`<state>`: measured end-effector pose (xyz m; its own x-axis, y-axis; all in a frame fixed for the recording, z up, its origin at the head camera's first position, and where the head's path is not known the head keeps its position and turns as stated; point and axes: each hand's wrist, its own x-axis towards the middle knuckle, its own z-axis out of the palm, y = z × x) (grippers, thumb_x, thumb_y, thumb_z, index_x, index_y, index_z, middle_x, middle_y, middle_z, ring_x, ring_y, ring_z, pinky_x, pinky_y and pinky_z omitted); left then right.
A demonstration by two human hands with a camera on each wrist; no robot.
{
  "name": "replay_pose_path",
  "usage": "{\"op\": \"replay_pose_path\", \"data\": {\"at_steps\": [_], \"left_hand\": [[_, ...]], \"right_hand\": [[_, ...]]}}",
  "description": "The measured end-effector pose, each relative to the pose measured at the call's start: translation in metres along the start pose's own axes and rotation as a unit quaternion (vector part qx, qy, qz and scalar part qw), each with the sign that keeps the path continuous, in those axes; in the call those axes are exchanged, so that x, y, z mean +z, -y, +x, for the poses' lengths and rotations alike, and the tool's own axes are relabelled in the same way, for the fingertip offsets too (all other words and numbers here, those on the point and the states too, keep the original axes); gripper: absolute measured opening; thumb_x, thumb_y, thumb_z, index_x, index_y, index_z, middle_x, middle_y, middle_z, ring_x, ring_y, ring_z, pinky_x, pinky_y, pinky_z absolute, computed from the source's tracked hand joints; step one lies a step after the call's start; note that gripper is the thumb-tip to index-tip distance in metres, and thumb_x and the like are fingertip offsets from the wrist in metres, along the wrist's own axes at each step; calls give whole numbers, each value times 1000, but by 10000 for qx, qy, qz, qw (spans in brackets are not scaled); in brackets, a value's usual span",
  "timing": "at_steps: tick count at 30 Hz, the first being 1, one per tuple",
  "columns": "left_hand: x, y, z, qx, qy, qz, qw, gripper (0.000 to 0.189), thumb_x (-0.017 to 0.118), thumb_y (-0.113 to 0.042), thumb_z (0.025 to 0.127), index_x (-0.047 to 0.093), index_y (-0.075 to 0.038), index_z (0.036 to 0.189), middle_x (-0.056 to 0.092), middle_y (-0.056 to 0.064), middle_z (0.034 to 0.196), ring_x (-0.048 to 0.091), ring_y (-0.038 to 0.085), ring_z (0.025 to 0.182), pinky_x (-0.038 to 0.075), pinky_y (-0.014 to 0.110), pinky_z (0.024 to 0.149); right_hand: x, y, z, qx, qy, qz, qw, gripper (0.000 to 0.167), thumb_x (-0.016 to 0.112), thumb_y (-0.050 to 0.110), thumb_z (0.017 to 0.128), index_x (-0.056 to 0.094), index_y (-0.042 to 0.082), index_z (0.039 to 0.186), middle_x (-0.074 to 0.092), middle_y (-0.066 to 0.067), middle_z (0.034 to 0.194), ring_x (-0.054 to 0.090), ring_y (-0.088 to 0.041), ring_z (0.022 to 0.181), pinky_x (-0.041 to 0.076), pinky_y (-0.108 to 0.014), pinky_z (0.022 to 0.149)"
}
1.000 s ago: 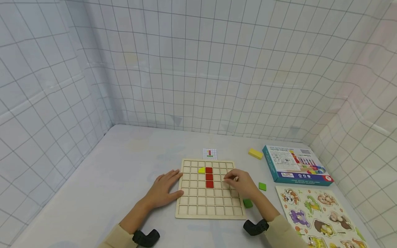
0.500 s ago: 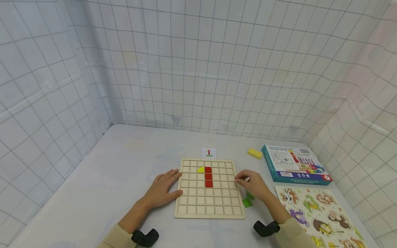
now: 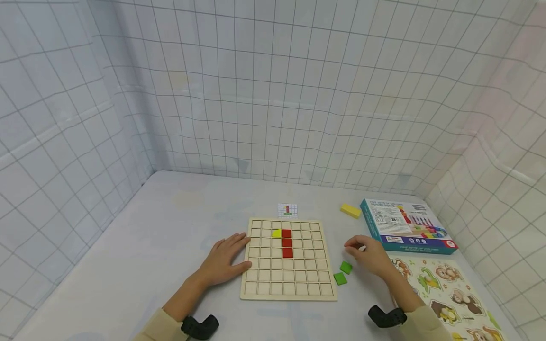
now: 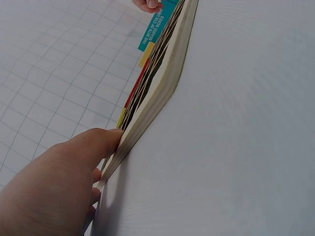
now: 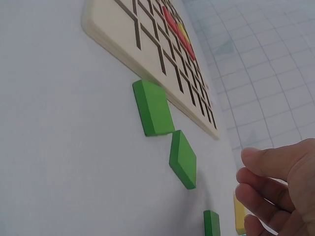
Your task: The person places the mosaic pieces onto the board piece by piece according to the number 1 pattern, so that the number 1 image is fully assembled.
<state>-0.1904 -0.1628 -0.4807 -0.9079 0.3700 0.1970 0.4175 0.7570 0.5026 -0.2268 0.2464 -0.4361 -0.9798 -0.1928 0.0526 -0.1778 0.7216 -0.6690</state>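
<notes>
A wooden grid board [image 3: 264, 287] lies on the table. Three red square tiles [image 3: 287, 242] form a column in its cells, with a yellow tile [image 3: 277, 233] left of the topmost. My left hand [image 3: 223, 259] rests flat at the board's left side, thumb and fingertips on its edge. Right of the board, my right hand [image 3: 370, 255] hovers with fingers loosely curled and nothing seen between them. Two green square tiles lie by the board's right edge, a nearer one [image 3: 340, 278] and a farther one [image 3: 346, 268]. A third green tile [image 5: 211, 223] shows below the right hand in the right wrist view.
A small printed pattern card [image 3: 287, 210] lies behind the board. Farther right are a yellow block [image 3: 350, 210] and a teal-sided box [image 3: 411, 227]. An animal puzzle board [image 3: 452, 303] lies in front of the box, partly behind the right forearm.
My right hand has drawn back from over the board to the right, uncovering two green tiles and now hiding another in the head view. The left hand stays put.
</notes>
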Motion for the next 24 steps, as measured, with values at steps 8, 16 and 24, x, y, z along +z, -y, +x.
{"op": "replay_pose_path", "data": {"at_steps": [8, 16, 24], "left_hand": [[-2, -2, 0, -7, 11, -41, 10000, 69, 59, -45, 93, 45, -3, 146, 40, 18, 150, 29, 38, 141, 20, 61, 110], [-1, -1, 0, 11, 2, -14, 10000, 68, 60, -44, 93, 45, -4, 146, 40, 18, 150, 29, 38, 141, 21, 61, 110], [-1, 0, 0, -10, 34, -16, 10000, 69, 60, -44, 93, 44, -4, 146, 40, 17, 150, 29, 37, 141, 20, 60, 110]], "right_hand": [[-12, -11, -4, 95, -61, -19, 9999, 9, 65, 10, 94, 71, 5, 98, 67, -1, 89, 56, -19, 83, 47, -28, 65], [-15, -21, -7, 292, -93, -280, 9991, 10, 67, 11, 92, 70, 4, 99, 66, -2, 89, 55, -19, 81, 46, -28, 66], [-14, -27, -8, 301, 73, -643, 9975, 17, 72, 9, 87, 72, 3, 103, 63, -4, 94, 55, -20, 85, 46, -32, 69]]}}
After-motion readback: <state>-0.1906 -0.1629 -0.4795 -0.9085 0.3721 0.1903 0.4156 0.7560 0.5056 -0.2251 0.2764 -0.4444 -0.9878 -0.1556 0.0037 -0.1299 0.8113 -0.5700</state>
